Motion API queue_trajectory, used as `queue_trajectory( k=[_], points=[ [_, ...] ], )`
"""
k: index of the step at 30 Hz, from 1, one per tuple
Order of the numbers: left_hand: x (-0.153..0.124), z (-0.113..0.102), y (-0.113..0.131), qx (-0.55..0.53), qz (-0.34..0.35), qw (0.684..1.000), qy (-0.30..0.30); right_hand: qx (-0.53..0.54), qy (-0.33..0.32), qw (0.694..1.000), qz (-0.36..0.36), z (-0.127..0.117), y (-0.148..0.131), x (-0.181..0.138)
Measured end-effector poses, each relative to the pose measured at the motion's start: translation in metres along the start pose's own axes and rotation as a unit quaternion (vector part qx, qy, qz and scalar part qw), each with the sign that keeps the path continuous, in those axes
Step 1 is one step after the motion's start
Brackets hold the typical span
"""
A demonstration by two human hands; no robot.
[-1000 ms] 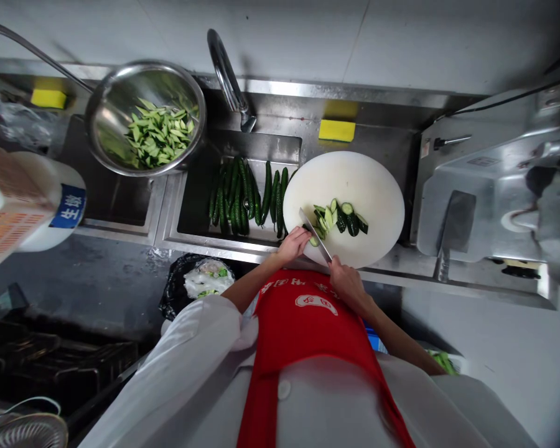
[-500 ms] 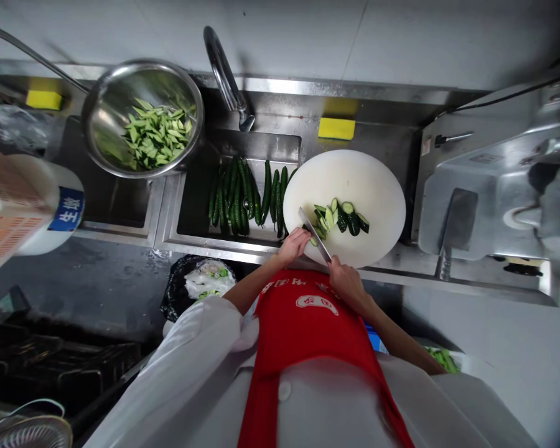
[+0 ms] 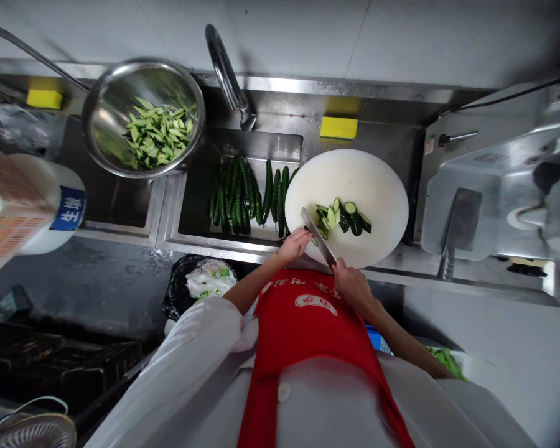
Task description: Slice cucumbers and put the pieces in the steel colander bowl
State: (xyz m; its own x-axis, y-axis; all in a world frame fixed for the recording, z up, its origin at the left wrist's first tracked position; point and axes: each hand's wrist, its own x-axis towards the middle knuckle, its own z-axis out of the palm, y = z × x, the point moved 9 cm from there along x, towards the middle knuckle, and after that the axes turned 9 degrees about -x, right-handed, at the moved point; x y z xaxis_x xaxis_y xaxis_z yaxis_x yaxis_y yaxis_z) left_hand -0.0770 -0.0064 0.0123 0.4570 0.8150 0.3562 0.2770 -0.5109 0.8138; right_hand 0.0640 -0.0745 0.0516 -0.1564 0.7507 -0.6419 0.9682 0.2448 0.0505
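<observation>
On the round white cutting board (image 3: pixel 378 180), my right hand (image 3: pixel 351 283) is closed around the handle of a kitchen knife (image 3: pixel 321 242). The blade points away to the upper left. My left hand (image 3: pixel 294 244) grips a piece of cucumber (image 3: pixel 314 241) at the board's near left edge, fingertips close to the blade; the piece is largely hidden by the fingers and knife. Right of the blade lie pale green cut cucumber slices (image 3: pixel 326 219). Beside them are several thick dark-skinned cucumber chunks (image 3: pixel 355 223).
Whole cucumbers (image 3: pixel 242 196) lie in the sink (image 3: pixel 193 211) left of the board, under a faucet (image 3: pixel 226 74). A steel bowl (image 3: pixel 107 140) holds cut cucumber. A yellow sponge (image 3: pixel 338 127) sits behind the board; a cleaver (image 3: pixel 464 218) rests on the machine at right.
The whole view has shifted slightly. Both hands, the knife and the cut cucumber keep nearly the same places on the board.
</observation>
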Motion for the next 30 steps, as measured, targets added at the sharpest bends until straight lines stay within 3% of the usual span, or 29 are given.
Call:
queue_trajectory(
  k=[10, 17, 30],
  points=[
    [-0.001, -0.001, -0.002, -0.016, 0.018, 0.999, -0.022, 0.013, -0.011, 1.0, 0.008, 0.002, 0.002, -0.001],
    [-0.007, -0.006, -0.009, -0.007, 0.034, 0.999, 0.019, 0.014, -0.018, 1.0, 0.017, 0.008, -0.003, 0.011],
    [-0.021, 0.007, -0.027, 0.014, 0.033, 0.998, 0.046, 0.014, -0.02, 0.999, 0.029, 0.008, 0.0, 0.01]
  ],
)
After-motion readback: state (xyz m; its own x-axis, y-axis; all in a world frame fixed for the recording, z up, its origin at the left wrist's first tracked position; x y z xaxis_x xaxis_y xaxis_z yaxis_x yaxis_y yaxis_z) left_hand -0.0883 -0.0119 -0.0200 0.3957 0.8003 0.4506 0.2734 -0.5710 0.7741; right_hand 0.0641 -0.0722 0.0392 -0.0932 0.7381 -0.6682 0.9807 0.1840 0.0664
